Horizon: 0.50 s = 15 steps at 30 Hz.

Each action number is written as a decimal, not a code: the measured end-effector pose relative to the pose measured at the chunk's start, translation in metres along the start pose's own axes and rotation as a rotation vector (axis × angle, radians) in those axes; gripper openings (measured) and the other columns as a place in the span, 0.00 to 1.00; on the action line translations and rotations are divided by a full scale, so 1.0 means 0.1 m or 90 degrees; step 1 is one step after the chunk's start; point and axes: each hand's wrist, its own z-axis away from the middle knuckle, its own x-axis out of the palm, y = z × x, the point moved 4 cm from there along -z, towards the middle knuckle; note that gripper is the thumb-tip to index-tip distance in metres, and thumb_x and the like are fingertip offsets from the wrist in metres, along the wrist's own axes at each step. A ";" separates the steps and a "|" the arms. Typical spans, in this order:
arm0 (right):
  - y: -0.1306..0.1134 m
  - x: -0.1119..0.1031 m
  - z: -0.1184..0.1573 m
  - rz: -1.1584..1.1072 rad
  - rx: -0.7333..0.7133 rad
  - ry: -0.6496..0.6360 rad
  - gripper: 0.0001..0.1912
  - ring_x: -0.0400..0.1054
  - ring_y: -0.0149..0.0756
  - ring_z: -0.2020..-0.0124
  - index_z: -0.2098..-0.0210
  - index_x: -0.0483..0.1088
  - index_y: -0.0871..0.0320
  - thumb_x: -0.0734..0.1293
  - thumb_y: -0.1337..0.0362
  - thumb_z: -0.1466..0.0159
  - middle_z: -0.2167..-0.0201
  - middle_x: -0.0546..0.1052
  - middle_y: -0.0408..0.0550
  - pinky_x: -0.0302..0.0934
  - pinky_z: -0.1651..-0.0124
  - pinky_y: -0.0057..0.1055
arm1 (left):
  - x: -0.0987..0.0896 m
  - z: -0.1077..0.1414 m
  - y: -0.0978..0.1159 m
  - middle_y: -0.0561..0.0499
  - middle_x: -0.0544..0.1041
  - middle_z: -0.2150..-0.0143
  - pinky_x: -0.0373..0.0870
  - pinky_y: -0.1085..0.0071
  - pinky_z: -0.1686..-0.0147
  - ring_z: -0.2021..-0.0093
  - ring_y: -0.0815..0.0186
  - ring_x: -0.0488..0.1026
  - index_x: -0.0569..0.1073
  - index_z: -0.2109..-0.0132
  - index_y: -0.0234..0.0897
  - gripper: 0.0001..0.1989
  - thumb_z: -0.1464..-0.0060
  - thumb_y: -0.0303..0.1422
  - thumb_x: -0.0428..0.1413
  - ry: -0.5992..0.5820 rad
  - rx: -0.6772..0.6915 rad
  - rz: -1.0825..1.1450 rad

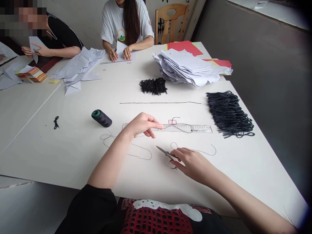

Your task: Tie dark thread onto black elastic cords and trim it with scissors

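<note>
My left hand [146, 125] pinches a thin dark thread [184, 123] above the left half of a clear ruler [204, 128]; the thread curls over the ruler. Nearer to me, my right hand [185, 158] has its fingers around small metal scissors [166, 152], whose tips point to the upper left. Another loose thread [206, 151] lies just beyond my right hand. A dark spool [102, 118] with a green core rests left of the ruler, and thread loops trail from it under my left arm. One straight thread [161, 103] lies beyond the ruler.
Bundled black cords [153, 86] and a larger pile of looped dark cords [229, 113] lie on the white table [73, 146]. A small black knot [56, 122] is at left. Folded papers [190, 66] stand behind. Two people sit across, their hands on papers.
</note>
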 end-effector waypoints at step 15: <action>0.05 -0.11 0.08 0.007 -0.092 0.258 0.10 0.72 0.33 0.72 0.56 0.75 0.58 0.63 0.65 0.32 0.63 0.76 0.50 0.66 0.70 0.30 | 0.05 0.04 0.05 0.46 0.80 0.54 0.65 0.76 0.79 0.81 0.75 0.73 0.81 0.64 0.37 0.12 0.52 0.41 0.64 -0.074 0.022 0.011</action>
